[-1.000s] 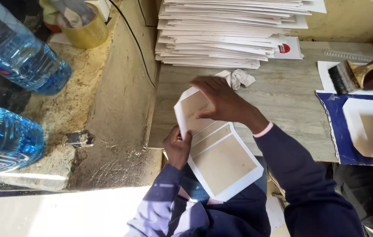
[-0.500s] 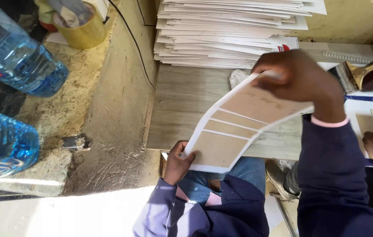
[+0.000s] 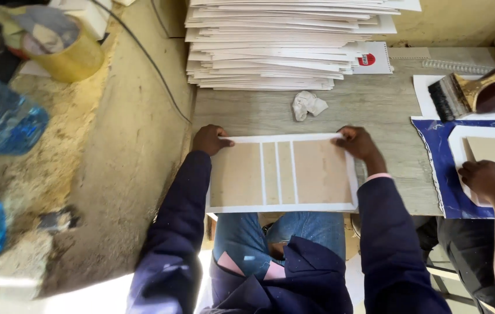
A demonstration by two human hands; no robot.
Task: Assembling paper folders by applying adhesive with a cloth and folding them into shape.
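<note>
You are seated at a pale grey wood-grain table [image 3: 375, 110] that butts against a rough yellowish concrete ledge [image 3: 137, 134] on its left side.

On the ledge, from the left: two blue translucent plastic water bottles [image 3: 0, 119], a yellow roll of tape [image 3: 76, 58] and a thin black cable [image 3: 154, 64] running toward the table. At the table's far edge stands a tall stack of white card sheets [image 3: 276, 43]; a crumpled white scrap of paper [image 3: 308, 104] lies just in front of it. To the right, a wooden-handled flat paintbrush [image 3: 471, 93] rests beside a blue sheet [image 3: 433, 168], on which another person's hand [image 3: 486, 180] presses.

The flat white cover sheet with four tan board panels [image 3: 282, 173] lies open at the table's near edge, directly before you. Your left hand [image 3: 209, 139] pinches its upper left corner, fingers closed on the white margin. Your right hand [image 3: 357, 142] grips the upper right corner in the same manner.
</note>
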